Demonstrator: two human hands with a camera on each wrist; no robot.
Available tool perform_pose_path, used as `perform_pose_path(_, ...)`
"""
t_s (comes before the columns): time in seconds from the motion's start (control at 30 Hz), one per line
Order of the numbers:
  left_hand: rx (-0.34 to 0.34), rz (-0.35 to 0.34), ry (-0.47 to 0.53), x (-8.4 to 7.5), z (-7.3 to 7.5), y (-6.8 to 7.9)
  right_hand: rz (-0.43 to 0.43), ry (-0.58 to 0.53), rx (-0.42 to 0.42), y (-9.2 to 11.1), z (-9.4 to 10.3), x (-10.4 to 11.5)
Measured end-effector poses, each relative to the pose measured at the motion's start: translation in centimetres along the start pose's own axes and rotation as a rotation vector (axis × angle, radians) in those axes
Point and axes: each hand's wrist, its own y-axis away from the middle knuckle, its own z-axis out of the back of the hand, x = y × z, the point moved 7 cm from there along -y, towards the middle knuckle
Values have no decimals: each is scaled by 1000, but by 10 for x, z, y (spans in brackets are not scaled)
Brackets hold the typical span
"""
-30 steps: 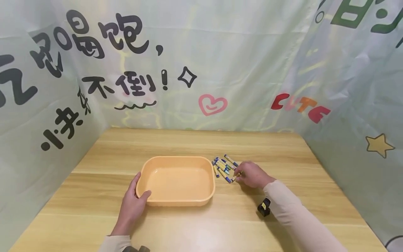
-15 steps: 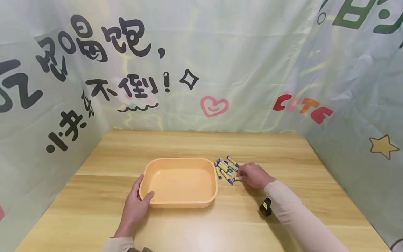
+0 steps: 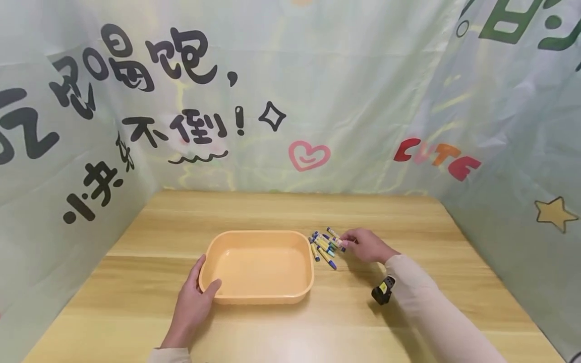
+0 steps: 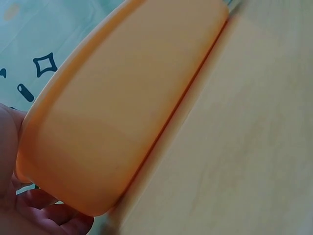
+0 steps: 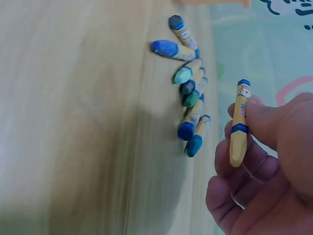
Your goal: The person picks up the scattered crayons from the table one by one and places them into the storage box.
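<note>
My left hand (image 3: 192,302) grips the left end of a shallow peach-orange plastic tray (image 3: 258,299), thumb over the rim and fingers against the outer wall. In the left wrist view the tray's side (image 4: 117,103) fills much of the picture, with my curled fingers (image 4: 54,215) at its lower corner. My right hand (image 3: 367,246) pinches a pale yellow crayon (image 5: 239,122) with blue bands between thumb and fingers, raised above the table. Beside it, close to the tray's right end, lies a loose pile of crayons (image 3: 322,246) in yellow wrappers, with blue and green tips.
The wooden tabletop (image 3: 254,335) is enclosed by pale green printed cloth (image 3: 354,91) at the back and sides. A small black device (image 3: 383,291) sits at my right wrist, below the sleeve (image 3: 431,302).
My right hand has picked the crayon up from the near side of the pile and moved it slightly up and away from me. My left hand has kept its grip on the tray.
</note>
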Motion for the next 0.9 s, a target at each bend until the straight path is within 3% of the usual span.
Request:
perform_pose_path(0.4,7,-12,32,2,3,1,-55,-250,20,-9,4,10)
perform_pose_path(0.9,-6,-14,3,0,2,2,-88,-346,22,-16,9,26)
